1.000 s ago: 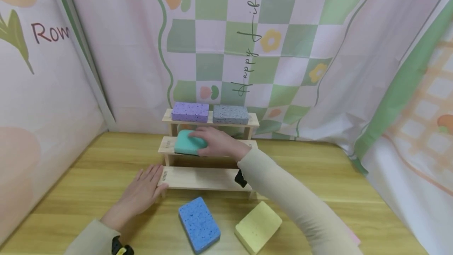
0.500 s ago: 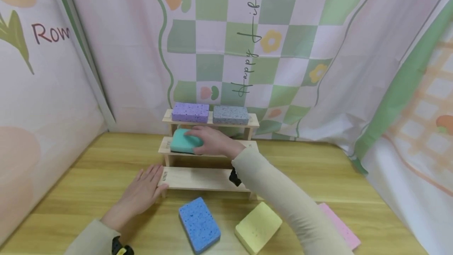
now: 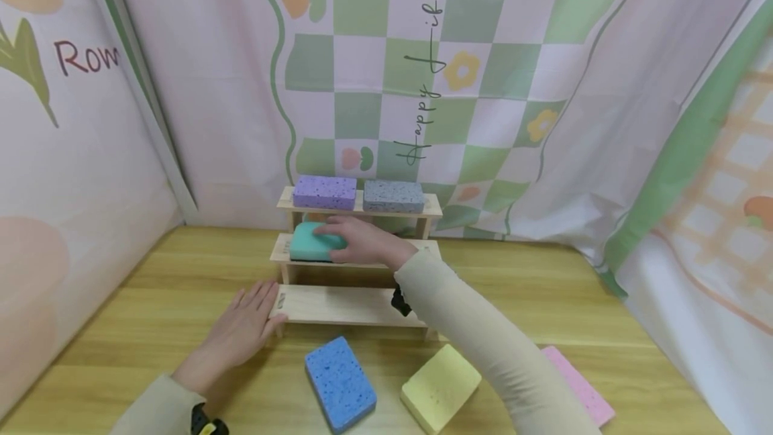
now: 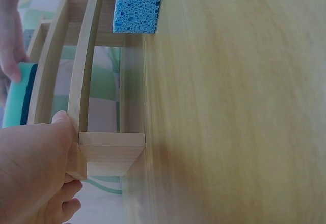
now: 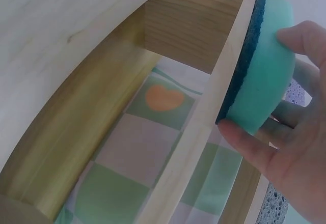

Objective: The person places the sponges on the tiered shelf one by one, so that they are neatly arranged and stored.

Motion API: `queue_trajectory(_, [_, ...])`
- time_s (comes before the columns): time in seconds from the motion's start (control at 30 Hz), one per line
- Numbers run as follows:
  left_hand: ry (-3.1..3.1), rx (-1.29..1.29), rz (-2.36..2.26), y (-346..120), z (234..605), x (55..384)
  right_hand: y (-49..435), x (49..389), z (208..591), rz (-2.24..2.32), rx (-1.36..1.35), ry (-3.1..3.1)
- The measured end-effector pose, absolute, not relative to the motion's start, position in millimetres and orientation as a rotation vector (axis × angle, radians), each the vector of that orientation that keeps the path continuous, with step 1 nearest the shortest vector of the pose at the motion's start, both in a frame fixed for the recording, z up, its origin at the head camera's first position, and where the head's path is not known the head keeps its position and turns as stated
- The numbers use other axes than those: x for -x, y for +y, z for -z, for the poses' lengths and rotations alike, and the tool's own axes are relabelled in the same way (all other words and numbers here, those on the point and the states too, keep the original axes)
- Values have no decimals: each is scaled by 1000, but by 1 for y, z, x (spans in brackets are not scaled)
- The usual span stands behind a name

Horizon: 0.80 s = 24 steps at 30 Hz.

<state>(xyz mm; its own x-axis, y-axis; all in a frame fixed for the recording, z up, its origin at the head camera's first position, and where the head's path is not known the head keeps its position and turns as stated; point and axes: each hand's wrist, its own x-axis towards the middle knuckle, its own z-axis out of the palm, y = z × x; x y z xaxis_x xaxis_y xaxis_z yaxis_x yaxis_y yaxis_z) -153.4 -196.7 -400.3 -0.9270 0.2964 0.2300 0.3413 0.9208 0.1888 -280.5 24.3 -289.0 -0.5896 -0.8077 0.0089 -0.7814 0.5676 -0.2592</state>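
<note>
A turquoise sponge (image 3: 309, 242) with a dark scouring layer underneath sits at the left of the middle tier of a three-tier wooden shelf (image 3: 350, 304). My right hand (image 3: 368, 242) holds this sponge by its right part; thumb and fingers spread around it in the right wrist view, where the sponge (image 5: 272, 66) rests against the tier. At the left end of the lowest tier, my left hand (image 3: 238, 327) grips the shelf, thumb at the front edge and fingers behind, as the left wrist view shows.
On the top tier lie a purple sponge (image 3: 325, 192) and a grey sponge (image 3: 394, 196). In front of the shelf are a blue sponge (image 3: 340, 383) and a yellow sponge (image 3: 441, 388). A pink sponge (image 3: 580, 387) lies partly behind the right sleeve. Printed curtains (image 3: 229, 86) surround the table.
My right hand has shifted the turquoise sponge slightly left along the middle tier, then stayed almost still. More of the pink sponge shows. The left hand has not moved.
</note>
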Motion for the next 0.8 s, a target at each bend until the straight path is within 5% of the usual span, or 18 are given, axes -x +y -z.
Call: queue_trajectory(0.8, [-2881, 495, 326, -197, 401, 153, 30, 278, 287, 365, 1450, 2693])
